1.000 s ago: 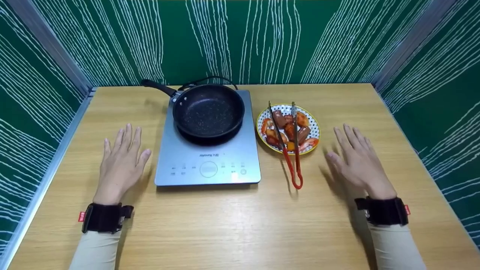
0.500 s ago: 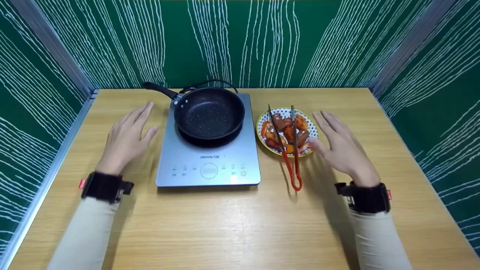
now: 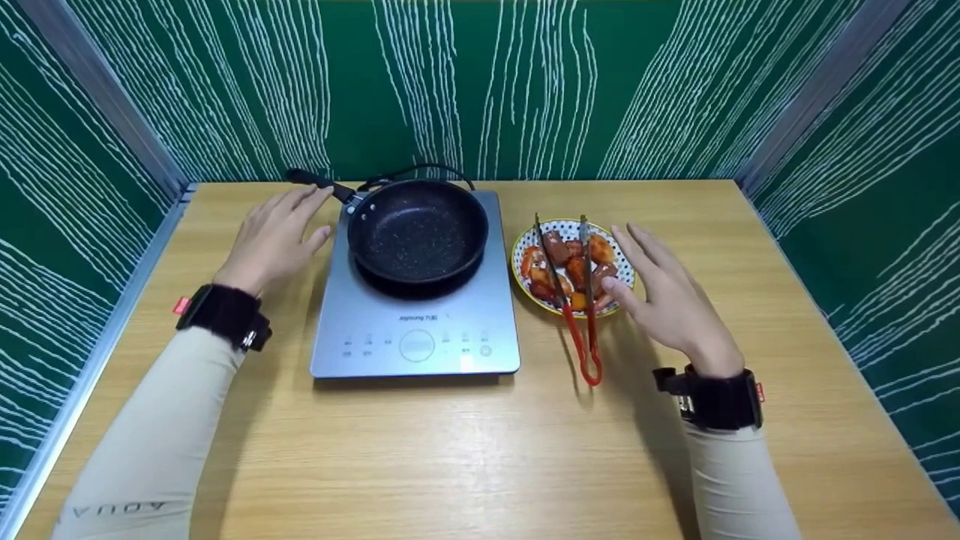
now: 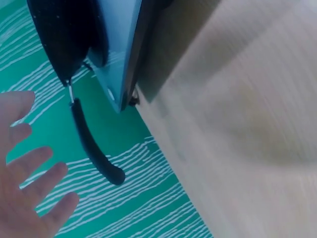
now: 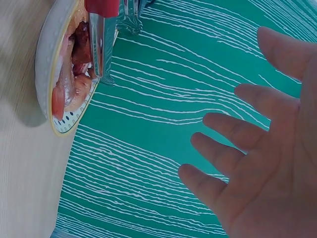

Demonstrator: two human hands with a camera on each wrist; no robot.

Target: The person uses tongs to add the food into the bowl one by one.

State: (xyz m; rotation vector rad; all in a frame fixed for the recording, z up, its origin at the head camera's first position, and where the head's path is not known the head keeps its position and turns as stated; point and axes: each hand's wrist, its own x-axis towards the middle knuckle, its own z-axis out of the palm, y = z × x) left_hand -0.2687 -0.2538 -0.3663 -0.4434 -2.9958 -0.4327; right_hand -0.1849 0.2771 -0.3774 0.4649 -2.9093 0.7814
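A black frying pan (image 3: 418, 231) sits on a silver induction cooktop (image 3: 352, 315), its handle (image 3: 321, 182) pointing to the back left. My left hand (image 3: 276, 236) hovers just beside that handle, fingers extended and holding nothing; the left wrist view shows a gap between the fingers and the handle (image 4: 91, 144). Red-handled tongs (image 3: 587, 345) lie across a dotted plate (image 3: 523, 241) of food pieces (image 3: 576, 268). Over the plate's right edge my right hand (image 3: 667, 296) is held with straight, spread fingers, and nothing is in it.
The wooden table (image 3: 465, 465) carries the cooktop on the left and the plate on the right. A black cord (image 3: 442, 166) loops behind the pan. Green walls with white lines (image 3: 525, 90) enclose the back and both sides.
My left hand has risen from the table's left and moved forward and right to near the pan handle. My right hand has moved left and forward toward the plate and tongs.
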